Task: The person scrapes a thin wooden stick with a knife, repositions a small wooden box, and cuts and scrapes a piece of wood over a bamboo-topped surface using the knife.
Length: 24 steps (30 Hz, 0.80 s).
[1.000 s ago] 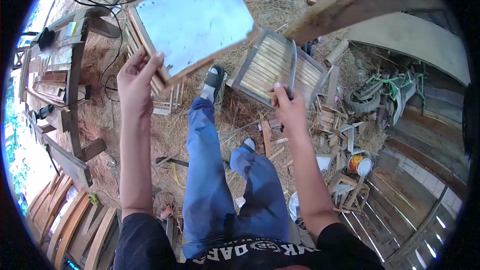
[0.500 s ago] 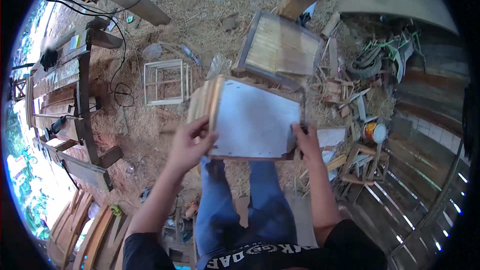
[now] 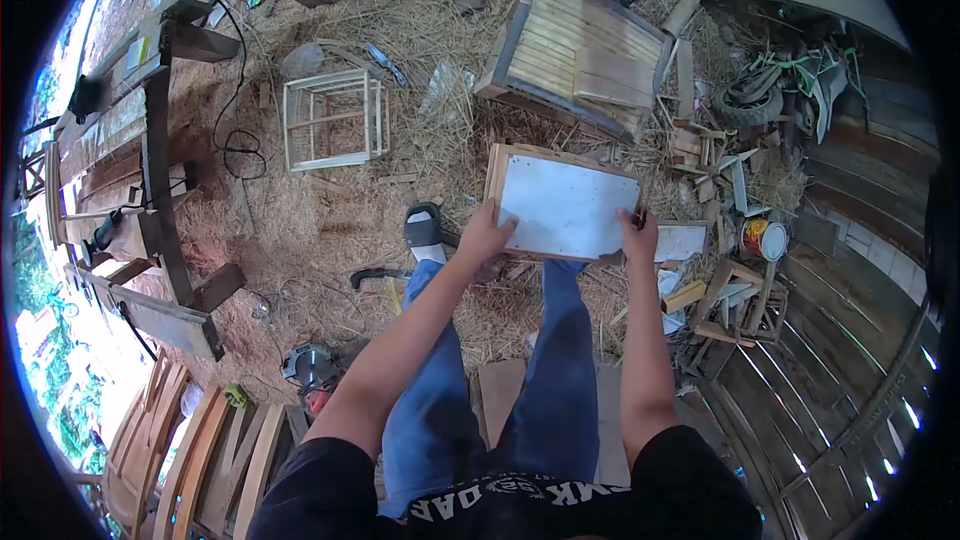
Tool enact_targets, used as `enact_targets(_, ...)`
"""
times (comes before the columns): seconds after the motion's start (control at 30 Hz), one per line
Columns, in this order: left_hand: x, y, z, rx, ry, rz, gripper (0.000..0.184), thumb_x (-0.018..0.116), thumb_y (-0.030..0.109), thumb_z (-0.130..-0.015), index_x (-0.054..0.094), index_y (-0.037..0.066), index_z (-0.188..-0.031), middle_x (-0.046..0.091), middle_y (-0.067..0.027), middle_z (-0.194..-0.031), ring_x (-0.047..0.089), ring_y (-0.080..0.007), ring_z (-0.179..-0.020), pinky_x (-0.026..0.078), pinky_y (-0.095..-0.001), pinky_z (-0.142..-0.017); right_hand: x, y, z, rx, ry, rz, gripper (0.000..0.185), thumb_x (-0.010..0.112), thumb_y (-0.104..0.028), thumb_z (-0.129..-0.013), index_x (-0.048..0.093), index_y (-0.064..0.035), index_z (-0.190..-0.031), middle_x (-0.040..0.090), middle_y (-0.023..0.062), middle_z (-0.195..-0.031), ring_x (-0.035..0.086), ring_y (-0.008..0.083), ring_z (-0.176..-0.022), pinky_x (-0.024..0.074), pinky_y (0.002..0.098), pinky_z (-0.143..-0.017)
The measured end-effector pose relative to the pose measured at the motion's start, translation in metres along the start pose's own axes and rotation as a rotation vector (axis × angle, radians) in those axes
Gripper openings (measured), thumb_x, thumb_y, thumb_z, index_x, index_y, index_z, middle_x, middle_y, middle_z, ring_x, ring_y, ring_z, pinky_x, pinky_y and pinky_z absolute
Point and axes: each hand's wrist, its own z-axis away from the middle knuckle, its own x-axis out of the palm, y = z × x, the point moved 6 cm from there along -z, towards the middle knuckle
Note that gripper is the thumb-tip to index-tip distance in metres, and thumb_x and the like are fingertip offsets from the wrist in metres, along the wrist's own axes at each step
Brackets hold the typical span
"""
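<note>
Between my two hands is a wooden box (image 3: 570, 202) with a flat white panel facing up, dark fastener dots along the panel's edges. My left hand (image 3: 487, 234) grips its left side near the lower corner, with the thumb over the white face. On the right edge, my right hand (image 3: 638, 238) is closed with its thumb on the panel. The underside of the box and most of my fingertips are hidden. Beyond it lies a slatted wooden panel in a dark frame (image 3: 548, 32), with a loose board (image 3: 612, 77) on top.
A small wooden frame (image 3: 330, 162) stands on the straw-covered ground. Left is a wooden workbench (image 3: 115, 130) with cables. A power saw (image 3: 310, 366) and a dark curved tool (image 3: 372, 275) lie near my legs. Scrap wood and a paint can (image 3: 765, 239) are at right.
The box has moved to the right and farther from my body, both hands still holding it. My legs have shifted, and a sandalled foot now shows.
</note>
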Motion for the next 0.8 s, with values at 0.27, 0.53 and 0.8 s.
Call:
enact_targets(0.27, 0.052, -0.115, -0.079, -0.38, 0.004, -0.005, 0.06, 0.069, 0.042, -0.091, 0.058, -0.008, -0.122, 0.069, -0.0318, -0.114, 0.069, -0.0452, -0.107, 0.054, -0.0488, -0.092, 0.088, 0.052, -0.037, 0.139, -0.119, -0.14, 0.059, 0.086, -0.032, -0.081, 0.061, 0.0028, -0.121, 0.071, 0.0188, -0.111, 0.069, 0.0331, -0.103, 0.0519, 0.0428, -0.089)
enact_targets(0.53, 0.049, -0.142, -0.062, -0.368, 0.28, -0.331, 0.061, 0.057, 0.047, -0.097, 0.058, -0.008, -0.125, 0.068, -0.0331, -0.117, 0.065, -0.049, -0.114, 0.048, -0.0485, -0.101, 0.078, 0.071, -0.016, 0.16, -0.258, -0.02, 0.068, 0.086, -0.041, -0.08, 0.056, 0.0007, -0.125, 0.069, 0.0236, -0.117, 0.066, 0.0421, -0.111, 0.051, 0.0463, -0.093)
enact_targets(0.8, 0.046, -0.088, -0.017, -0.536, 0.355, -0.42, 0.063, 0.057, 0.053, -0.095, 0.063, -0.005, -0.118, 0.069, -0.0322, -0.112, 0.066, -0.0467, -0.11, 0.049, -0.0493, -0.096, 0.063, 0.069, 0.02, 0.151, -0.263, -0.036, 0.074, 0.084, -0.046, -0.08, 0.057, 0.0046, -0.127, 0.068, 0.0285, -0.115, 0.065, 0.0453, -0.111, 0.0513, 0.0486, -0.093)
